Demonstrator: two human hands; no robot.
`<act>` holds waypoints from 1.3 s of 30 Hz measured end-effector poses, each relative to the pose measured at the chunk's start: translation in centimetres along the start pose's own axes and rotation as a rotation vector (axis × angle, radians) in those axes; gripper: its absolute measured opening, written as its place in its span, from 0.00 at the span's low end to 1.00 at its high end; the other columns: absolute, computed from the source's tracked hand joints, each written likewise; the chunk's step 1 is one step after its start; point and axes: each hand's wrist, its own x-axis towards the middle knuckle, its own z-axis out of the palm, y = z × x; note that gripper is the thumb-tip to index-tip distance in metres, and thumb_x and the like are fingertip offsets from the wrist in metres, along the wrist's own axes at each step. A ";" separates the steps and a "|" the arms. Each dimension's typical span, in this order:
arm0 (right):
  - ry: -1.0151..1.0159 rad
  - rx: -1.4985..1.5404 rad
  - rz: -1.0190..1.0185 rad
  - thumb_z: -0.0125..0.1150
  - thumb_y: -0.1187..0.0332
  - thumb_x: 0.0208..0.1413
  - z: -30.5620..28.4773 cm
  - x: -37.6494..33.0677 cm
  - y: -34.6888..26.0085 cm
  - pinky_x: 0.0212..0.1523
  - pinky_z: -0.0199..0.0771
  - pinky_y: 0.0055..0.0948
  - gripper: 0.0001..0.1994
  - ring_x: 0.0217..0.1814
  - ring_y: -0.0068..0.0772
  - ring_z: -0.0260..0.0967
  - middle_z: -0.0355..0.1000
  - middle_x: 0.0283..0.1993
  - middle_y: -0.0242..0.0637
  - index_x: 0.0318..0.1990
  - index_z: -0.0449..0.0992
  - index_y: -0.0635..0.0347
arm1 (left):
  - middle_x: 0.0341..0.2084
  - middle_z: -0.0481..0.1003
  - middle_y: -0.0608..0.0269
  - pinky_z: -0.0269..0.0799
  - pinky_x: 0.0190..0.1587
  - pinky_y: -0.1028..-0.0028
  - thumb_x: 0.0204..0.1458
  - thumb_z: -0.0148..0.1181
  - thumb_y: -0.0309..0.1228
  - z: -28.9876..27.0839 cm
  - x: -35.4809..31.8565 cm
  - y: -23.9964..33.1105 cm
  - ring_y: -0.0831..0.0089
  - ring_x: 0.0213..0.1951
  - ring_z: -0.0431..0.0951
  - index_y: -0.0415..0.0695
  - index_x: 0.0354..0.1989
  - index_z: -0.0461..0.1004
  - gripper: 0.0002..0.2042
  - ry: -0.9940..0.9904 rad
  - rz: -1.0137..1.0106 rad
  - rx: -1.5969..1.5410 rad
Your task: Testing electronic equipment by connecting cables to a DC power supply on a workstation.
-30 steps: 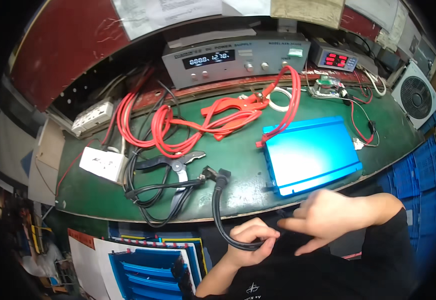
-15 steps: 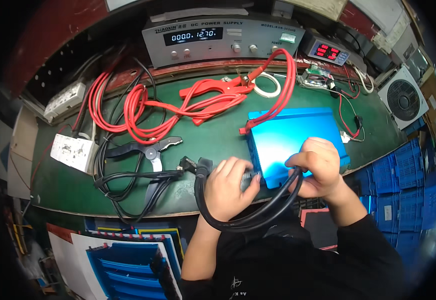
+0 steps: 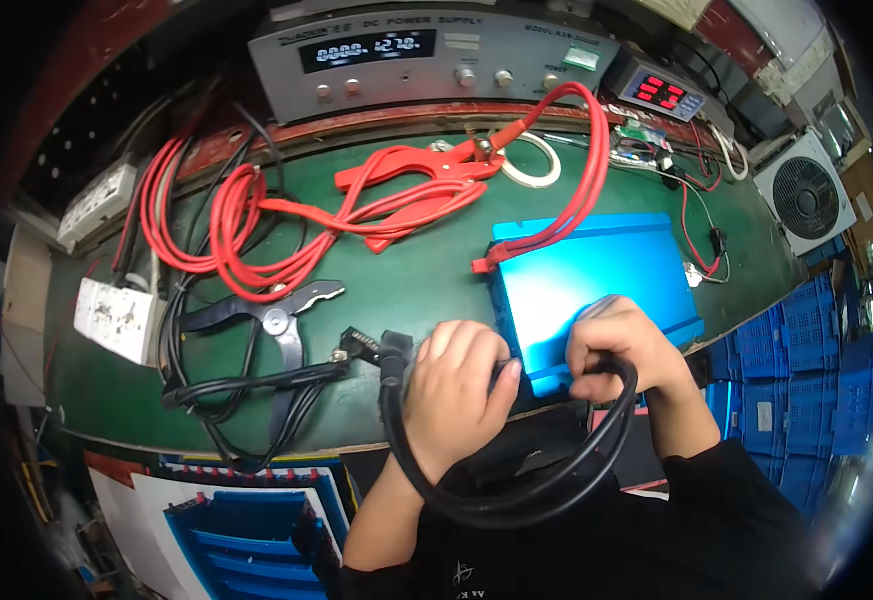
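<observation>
From the head view, my only feed, the black cable (image 3: pixel 512 508) sags in a loop between the two hands, its bow toward six o'clock and its open side toward twelve. My right hand (image 3: pixel 625 348) is clenched round the cable at one upper end of that bow, over the near edge of the blue box (image 3: pixel 617 270). My left hand (image 3: pixel 457 395) is palm down with fingers curled; its thumb lies by a dark fitting (image 3: pixel 509 371) at the box's near left corner, and I cannot tell whether it pinches that or merely rests there.

The relation I would watch is cable to corner. From the left hand the fitting sits between two and three o'clock; from the right fist it lies toward eight. So the left hand is the nearer one. The box's longer span seems to run nine to three, with the red cable (image 3: pixel 597 122) reaching its far left corner.

The cable crosses in front of the left wrist, up to an elbow connector (image 3: pixel 395 352) at ten o'clock from that hand. The dark clamp (image 3: pixel 282 322) lies between nine and ten on the green bench (image 3: pixel 427 280).
</observation>
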 end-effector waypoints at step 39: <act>0.092 0.044 -0.228 0.83 0.63 0.40 0.6 -0.5 -0.6 0.23 0.64 0.24 0.19 0.24 0.25 0.67 0.71 0.26 0.30 0.34 0.77 0.60 | 0.37 0.76 0.55 0.62 0.52 0.61 0.56 0.55 0.29 0.2 -0.1 0.7 0.54 0.51 0.74 0.40 0.35 0.75 0.06 0.037 -0.067 0.011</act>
